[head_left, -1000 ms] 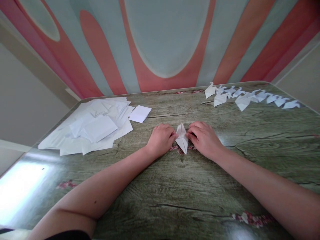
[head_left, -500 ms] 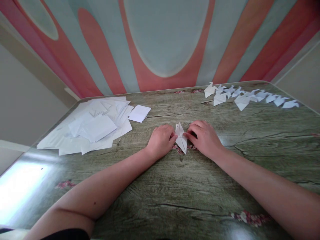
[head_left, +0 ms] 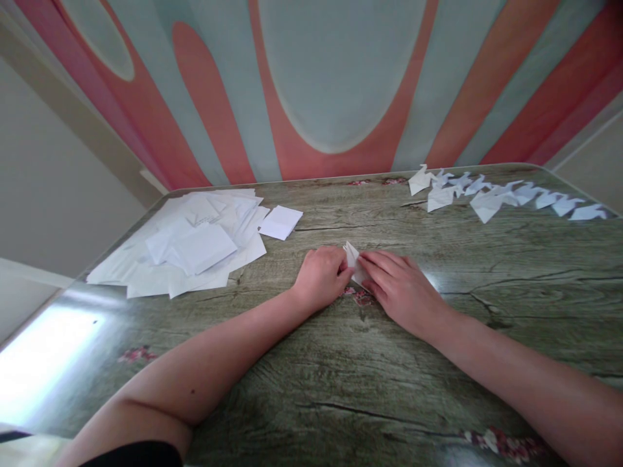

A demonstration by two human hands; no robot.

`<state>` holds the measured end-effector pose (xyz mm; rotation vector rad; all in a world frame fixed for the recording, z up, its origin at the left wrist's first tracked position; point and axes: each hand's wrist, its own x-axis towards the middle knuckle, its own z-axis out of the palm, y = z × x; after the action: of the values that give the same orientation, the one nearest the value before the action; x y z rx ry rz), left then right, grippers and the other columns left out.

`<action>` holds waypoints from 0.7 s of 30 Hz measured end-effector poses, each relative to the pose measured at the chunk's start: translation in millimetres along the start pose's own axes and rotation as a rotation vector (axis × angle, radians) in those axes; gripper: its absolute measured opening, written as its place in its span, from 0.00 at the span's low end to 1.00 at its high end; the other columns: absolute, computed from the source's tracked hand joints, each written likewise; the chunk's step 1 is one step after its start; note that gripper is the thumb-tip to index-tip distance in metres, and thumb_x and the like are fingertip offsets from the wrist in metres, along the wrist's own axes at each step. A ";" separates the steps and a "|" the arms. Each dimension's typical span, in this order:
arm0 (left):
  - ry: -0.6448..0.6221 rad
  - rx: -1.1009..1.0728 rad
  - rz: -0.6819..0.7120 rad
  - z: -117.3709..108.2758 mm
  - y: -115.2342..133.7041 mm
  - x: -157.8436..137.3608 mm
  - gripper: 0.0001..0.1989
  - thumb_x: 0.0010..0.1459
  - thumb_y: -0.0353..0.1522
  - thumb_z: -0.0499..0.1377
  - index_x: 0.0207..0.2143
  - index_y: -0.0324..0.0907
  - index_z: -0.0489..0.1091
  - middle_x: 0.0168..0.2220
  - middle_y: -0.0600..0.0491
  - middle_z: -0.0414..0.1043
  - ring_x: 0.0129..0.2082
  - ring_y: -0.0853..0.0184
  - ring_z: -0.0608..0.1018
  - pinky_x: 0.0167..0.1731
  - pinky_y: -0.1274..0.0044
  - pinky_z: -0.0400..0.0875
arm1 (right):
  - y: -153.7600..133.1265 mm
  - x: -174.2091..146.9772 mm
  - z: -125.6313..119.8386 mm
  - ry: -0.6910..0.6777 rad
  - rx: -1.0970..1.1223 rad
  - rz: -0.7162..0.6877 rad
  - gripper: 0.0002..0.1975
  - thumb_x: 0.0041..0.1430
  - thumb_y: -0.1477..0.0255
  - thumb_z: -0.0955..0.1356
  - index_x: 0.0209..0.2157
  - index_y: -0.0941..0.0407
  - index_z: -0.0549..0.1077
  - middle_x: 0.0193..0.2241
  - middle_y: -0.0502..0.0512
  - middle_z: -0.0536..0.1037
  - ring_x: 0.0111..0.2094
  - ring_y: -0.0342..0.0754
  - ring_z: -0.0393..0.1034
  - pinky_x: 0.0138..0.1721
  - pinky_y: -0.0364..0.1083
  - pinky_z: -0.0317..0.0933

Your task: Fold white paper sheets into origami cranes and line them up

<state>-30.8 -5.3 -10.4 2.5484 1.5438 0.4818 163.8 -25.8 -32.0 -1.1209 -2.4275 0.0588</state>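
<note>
A small folded white origami paper lies on the wood-grain table between my two hands, its split points facing the far side. My left hand is closed, with thumb and bent fingers gripping the paper's left edge. From the right, my right hand pinches the paper, fingers on its upper right and thumb near its lower part. Much of the paper is hidden behind the fingers.
At the far left is a spread pile of white paper sheets, with a small square paper stack at its right edge. Several folded paper birds stand at the back right of the table, below a striped wall.
My right hand has moved down and closed over the paper's right side, so less of the paper shows. My left fingers reach further over its left edge. The whole view has shifted slightly.
</note>
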 end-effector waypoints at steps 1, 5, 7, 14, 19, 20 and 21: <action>-0.002 0.003 0.002 0.0 -0.1 0.0 0.10 0.58 0.35 0.58 0.26 0.42 0.65 0.31 0.52 0.72 0.34 0.64 0.73 0.33 0.74 0.63 | -0.8 -0.2 -0.2 -0.022 -0.010 0.008 0.17 0.66 0.70 0.61 0.54 0.57 0.68 0.54 0.60 0.71 0.56 0.57 0.61 0.51 0.57 0.59; -0.003 0.008 0.002 0.0 -0.3 0.6 0.10 0.58 0.36 0.59 0.26 0.42 0.65 0.31 0.52 0.72 0.35 0.63 0.73 0.34 0.74 0.64 | -3.5 -1.6 -1.5 -0.058 -0.044 0.028 0.19 0.67 0.69 0.59 0.55 0.58 0.67 0.56 0.62 0.70 0.58 0.58 0.59 0.53 0.58 0.58; -0.002 0.005 0.012 0.0 -0.7 1.0 0.09 0.58 0.35 0.58 0.26 0.42 0.65 0.31 0.52 0.71 0.34 0.64 0.73 0.34 0.74 0.64 | -5.0 -2.6 -0.8 -0.075 -0.049 -0.002 0.21 0.68 0.69 0.58 0.58 0.60 0.64 0.59 0.62 0.65 0.62 0.57 0.54 0.56 0.59 0.55; -0.039 -0.012 0.030 -2.3 -3.4 0.2 0.07 0.59 0.34 0.57 0.28 0.42 0.68 0.32 0.51 0.72 0.37 0.63 0.74 0.37 0.73 0.67 | -6.6 -3.5 3.1 -0.208 -0.036 -0.019 0.25 0.68 0.67 0.55 0.64 0.60 0.54 0.65 0.62 0.55 0.65 0.55 0.48 0.62 0.63 0.45; -0.022 0.003 0.084 -10.5 -5.5 -0.7 0.23 0.59 0.35 0.57 0.57 0.43 0.60 0.58 0.46 0.64 0.58 0.59 0.65 0.53 0.67 0.62 | -5.1 -2.9 2.3 -0.220 -0.036 -0.019 0.26 0.68 0.66 0.55 0.64 0.58 0.54 0.65 0.62 0.54 0.66 0.54 0.47 0.62 0.63 0.44; -0.052 0.020 0.138 -11.9 -6.3 -0.6 0.26 0.61 0.35 0.55 0.60 0.44 0.56 0.62 0.47 0.59 0.62 0.60 0.60 0.56 0.65 0.59 | -5.1 -3.0 1.9 -0.217 -0.028 -0.024 0.26 0.68 0.66 0.55 0.64 0.57 0.54 0.64 0.62 0.55 0.66 0.54 0.47 0.62 0.63 0.43; -0.091 0.045 0.192 -12.9 -7.2 -0.5 0.26 0.63 0.34 0.53 0.62 0.45 0.53 0.64 0.48 0.56 0.65 0.61 0.55 0.59 0.64 0.55 | -5.2 -3.1 1.6 -0.215 -0.023 -0.028 0.26 0.68 0.65 0.55 0.64 0.57 0.54 0.64 0.62 0.56 0.65 0.54 0.47 0.62 0.63 0.43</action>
<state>-41.3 -3.1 -0.3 2.7261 1.3018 0.3485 161.2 -31.3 -33.4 -1.1429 -2.6378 0.1494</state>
